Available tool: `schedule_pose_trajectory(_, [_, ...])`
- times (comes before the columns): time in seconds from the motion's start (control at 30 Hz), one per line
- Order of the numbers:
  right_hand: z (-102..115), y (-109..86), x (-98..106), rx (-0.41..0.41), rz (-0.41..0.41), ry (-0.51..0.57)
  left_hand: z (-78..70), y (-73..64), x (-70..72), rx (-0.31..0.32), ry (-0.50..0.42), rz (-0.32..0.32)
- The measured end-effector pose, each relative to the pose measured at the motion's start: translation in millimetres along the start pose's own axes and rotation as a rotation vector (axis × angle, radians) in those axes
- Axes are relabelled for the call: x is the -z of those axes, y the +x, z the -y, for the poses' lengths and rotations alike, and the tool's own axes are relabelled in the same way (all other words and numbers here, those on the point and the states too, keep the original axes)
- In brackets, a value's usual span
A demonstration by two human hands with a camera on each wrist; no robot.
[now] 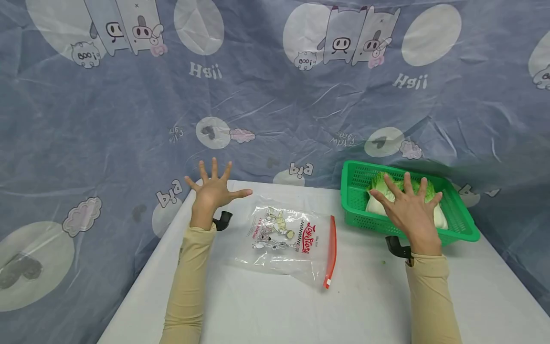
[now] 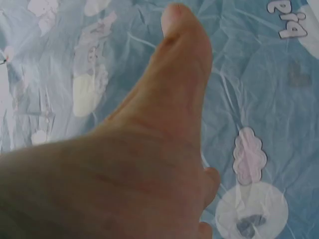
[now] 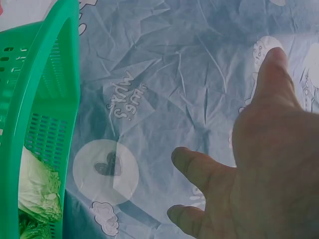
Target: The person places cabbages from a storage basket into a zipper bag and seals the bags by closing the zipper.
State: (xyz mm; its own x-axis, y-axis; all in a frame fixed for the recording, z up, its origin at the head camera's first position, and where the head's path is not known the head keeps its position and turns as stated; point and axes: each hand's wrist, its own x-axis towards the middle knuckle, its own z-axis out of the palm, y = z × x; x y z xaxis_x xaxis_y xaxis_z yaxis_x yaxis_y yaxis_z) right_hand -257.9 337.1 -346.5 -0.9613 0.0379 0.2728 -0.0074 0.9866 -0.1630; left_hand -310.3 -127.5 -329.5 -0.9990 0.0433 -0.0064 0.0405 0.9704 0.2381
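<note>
My left hand [image 1: 211, 193] is raised over the table's far left part, fingers spread wide and nothing in it. To its right a clear zip bag [image 1: 275, 239] lies flat, with cartoon print, red lettering and a red slider strip [image 1: 332, 251] along its right side. My right hand [image 1: 411, 212], also spread and holding nothing, overlaps the green basket [image 1: 352, 191] in the head view. Inside that basket lie pale green cabbages [image 1: 378, 203], partly hidden behind the hand. In the right wrist view a leafy cabbage [image 3: 40, 189] shows beyond the basket's rim [image 3: 20, 109].
A white table [image 1: 266, 306] carries the bag and the basket. Behind it hangs a blue-grey printed cloth [image 1: 266, 95], which also runs down both sides. Small specks [image 1: 384, 262] dot the tabletop near the right hand. Each wrist wears a black camera mount [image 1: 222, 221].
</note>
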Motion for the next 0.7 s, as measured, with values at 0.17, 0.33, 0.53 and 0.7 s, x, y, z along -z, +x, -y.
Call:
schedule_pose_trajectory(0.17, [1.0,-2.9,3.6,0.012,-0.052,0.007,-20.9,-4.2,-4.2,-0.054,0.007,-0.047])
schedule_pose_trajectory(0.33, [7.9,-4.6,3.2,0.053,-0.093,0.052,-51.1,-8.9,-15.4,-0.122,0.029,-0.126])
schedule_pose_trajectory(0.53, [17.1,-13.1,-8.6,0.126,-0.1,0.19,-97.5,-14.4,-41.9,-0.253,0.036,-0.227])
schedule_pose_trajectory(0.7, [21.5,-26.9,-28.6,0.183,-0.199,0.262,-136.8,-22.9,-73.8,-0.402,0.016,-0.304])
